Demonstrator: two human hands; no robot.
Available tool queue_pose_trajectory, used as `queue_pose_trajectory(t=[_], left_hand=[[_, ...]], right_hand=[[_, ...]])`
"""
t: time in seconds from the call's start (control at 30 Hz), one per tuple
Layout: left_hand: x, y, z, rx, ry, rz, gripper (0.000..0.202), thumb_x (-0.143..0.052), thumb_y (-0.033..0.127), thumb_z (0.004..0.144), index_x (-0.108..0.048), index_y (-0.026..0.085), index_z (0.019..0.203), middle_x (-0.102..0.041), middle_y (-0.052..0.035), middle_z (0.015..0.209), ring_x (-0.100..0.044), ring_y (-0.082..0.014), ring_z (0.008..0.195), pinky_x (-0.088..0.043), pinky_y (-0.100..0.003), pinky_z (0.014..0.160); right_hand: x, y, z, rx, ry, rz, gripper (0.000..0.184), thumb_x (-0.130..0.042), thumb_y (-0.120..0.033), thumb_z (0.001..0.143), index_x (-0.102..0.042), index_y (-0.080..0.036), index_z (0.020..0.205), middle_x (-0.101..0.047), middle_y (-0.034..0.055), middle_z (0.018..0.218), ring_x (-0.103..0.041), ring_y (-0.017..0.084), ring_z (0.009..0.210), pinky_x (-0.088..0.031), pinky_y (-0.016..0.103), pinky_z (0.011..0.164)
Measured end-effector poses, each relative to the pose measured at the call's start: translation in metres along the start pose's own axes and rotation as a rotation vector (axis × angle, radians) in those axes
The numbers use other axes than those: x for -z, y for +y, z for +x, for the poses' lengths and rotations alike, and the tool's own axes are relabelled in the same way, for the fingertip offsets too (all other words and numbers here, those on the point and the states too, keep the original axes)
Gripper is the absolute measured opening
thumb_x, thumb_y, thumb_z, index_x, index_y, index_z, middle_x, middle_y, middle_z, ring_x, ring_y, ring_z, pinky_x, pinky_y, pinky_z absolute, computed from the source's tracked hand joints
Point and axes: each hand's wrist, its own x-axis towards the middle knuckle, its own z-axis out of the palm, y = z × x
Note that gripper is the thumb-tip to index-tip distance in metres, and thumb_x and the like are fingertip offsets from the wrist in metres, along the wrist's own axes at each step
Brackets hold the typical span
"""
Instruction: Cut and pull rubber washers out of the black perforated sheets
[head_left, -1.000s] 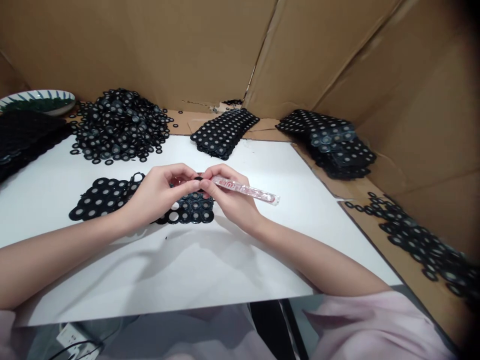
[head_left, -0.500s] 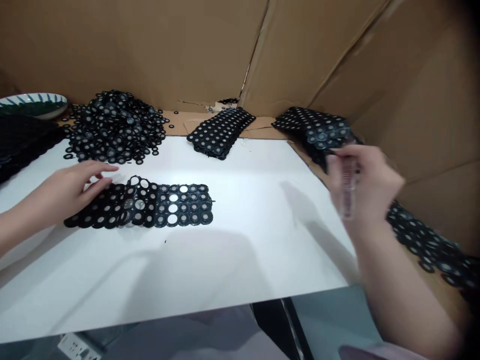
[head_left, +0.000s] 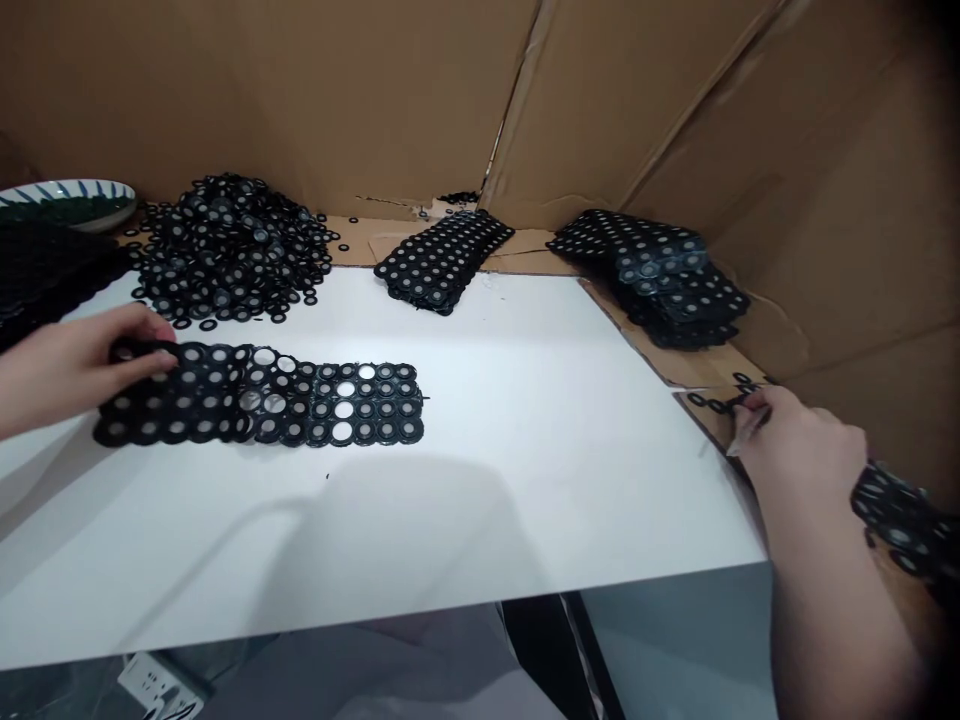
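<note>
On the white board lies a flat strip of black rings (head_left: 300, 408) joined in rows, some with pale centres and a few with bright white openings. My left hand (head_left: 112, 360) pinches the strip's upper left corner between thumb and fingers and lifts it a little. Far to the right, my right hand (head_left: 795, 440) is closed at the side of the board, with a small clear plastic piece (head_left: 744, 436) showing under its fingers. A few loose black rings (head_left: 720, 403) lie at those fingertips, on the cardboard.
A heap of loose black rings (head_left: 232, 250) stands at the back left, beside a bowl (head_left: 112, 200). Stacked ring sheets (head_left: 442, 262) lie at the back middle, with another stack (head_left: 660, 270) at the right. Cardboard walls (head_left: 300, 90) enclose the board (head_left: 525, 480).
My left hand has moved left and taken hold of the strip's corner; the strip's left end now lies further left. My right hand has come down and right, away from the right stack.
</note>
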Motion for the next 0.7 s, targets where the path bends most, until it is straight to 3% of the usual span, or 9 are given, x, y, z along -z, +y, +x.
queue_pose_trajectory(t=[0.07,0.13,0.17,0.27,0.37,0.47,0.57,0.7], left_hand=[[0.004,-0.008,0.002,0.009,0.023,0.106,0.032,-0.037,0.051,0.082,-0.046,0.024,0.095,-0.055,0.0007,0.093,-0.050,-0.0159,0.076,-0.037,-0.027,0.068],[0.006,-0.004,0.004,0.015,-0.060,0.235,0.035,-0.033,0.048,0.084,-0.049,0.020,0.098,-0.056,-0.0035,0.094,-0.052,-0.0190,0.081,-0.039,-0.030,0.072],[0.006,0.003,0.004,-0.004,-0.073,0.320,0.037,-0.031,0.045,0.085,-0.050,0.018,0.100,-0.055,-0.0072,0.098,-0.052,-0.0236,0.089,-0.040,-0.034,0.076],[0.002,0.038,0.006,-0.094,0.076,0.504,0.041,-0.023,0.039,0.088,-0.045,0.013,0.112,-0.047,-0.0162,0.116,-0.043,-0.0341,0.107,-0.037,-0.047,0.084],[-0.014,0.077,0.013,-0.294,0.024,0.365,0.039,-0.029,0.039,0.087,-0.049,0.014,0.110,-0.052,-0.0128,0.114,-0.046,-0.0294,0.105,-0.036,-0.043,0.088],[-0.039,0.107,0.019,-0.402,0.109,0.325,0.039,-0.031,0.036,0.086,-0.052,0.014,0.112,-0.051,-0.0153,0.121,-0.042,-0.0327,0.113,-0.027,-0.050,0.095],[-0.061,0.124,0.022,-0.465,0.130,0.288,0.036,-0.030,0.024,0.084,-0.053,0.011,0.109,-0.048,-0.0177,0.125,-0.037,-0.0355,0.117,-0.020,-0.056,0.097],[-0.067,0.131,0.022,-0.429,0.097,0.169,0.026,-0.036,0.020,0.079,-0.052,0.015,0.099,-0.054,-0.0149,0.115,-0.042,-0.0313,0.113,-0.027,-0.050,0.095]], right_hand=[[-0.002,0.004,-0.002,-0.015,-0.042,0.027,0.027,-0.067,-0.022,0.055,-0.041,-0.026,0.061,-0.046,0.0050,0.048,-0.048,0.023,0.053,-0.025,0.033,0.051],[-0.005,0.005,-0.004,-0.033,-0.053,0.025,0.027,-0.068,-0.024,0.055,-0.042,-0.026,0.061,-0.050,0.0068,0.050,-0.052,0.025,0.057,-0.026,0.034,0.052],[-0.005,0.004,-0.005,-0.035,-0.040,0.011,0.026,-0.070,-0.026,0.055,-0.044,-0.026,0.063,-0.053,0.0087,0.052,-0.054,0.027,0.061,-0.027,0.035,0.054],[0.002,-0.006,-0.008,-0.023,0.063,-0.023,0.029,-0.075,-0.027,0.050,-0.053,-0.022,0.069,-0.062,0.0161,0.064,-0.059,0.032,0.076,-0.032,0.040,0.064],[0.030,-0.033,-0.018,0.041,0.246,0.127,0.034,-0.076,-0.022,0.050,-0.059,-0.016,0.079,-0.065,0.0192,0.075,-0.060,0.033,0.084,-0.036,0.042,0.074],[0.076,-0.078,-0.040,0.255,0.315,0.627,0.023,-0.060,-0.023,0.071,-0.059,-0.017,0.093,-0.066,0.0136,0.091,-0.062,0.022,0.080,-0.042,0.033,0.070],[0.122,-0.135,-0.069,0.524,0.074,1.089,0.013,-0.051,-0.024,0.079,-0.060,-0.020,0.088,-0.065,0.0055,0.083,-0.060,0.017,0.078,-0.044,0.029,0.070],[0.149,-0.208,-0.105,0.796,-0.555,1.345,0.019,-0.043,-0.018,0.080,-0.062,-0.020,0.082,-0.060,0.0012,0.074,-0.053,0.013,0.064,-0.040,0.026,0.058]])
